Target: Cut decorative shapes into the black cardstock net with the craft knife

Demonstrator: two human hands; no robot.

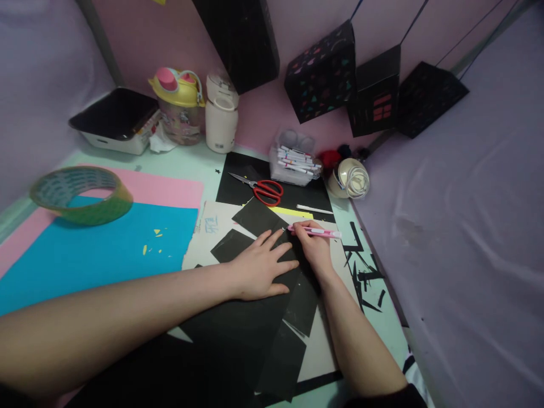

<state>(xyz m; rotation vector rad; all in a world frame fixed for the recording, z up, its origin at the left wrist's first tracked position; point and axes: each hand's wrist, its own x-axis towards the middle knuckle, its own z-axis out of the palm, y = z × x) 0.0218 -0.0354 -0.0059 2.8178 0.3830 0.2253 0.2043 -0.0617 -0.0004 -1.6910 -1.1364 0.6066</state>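
Looks dim and soft, cool overall. Pales on the folds of the right-hand curtain (459,187). Sinks to near-black on the lower black paper (229,340), swallowing detail. Stretches the tape (106,211) toward the left edge. Blurs print on bottle (222,126) and boxes (323,73).

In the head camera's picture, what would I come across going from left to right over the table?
Roll of tape, yellow-lidded bottle, white bottle, left hand with fingers spread, right hand holding a pink pen-like tool, black strips.
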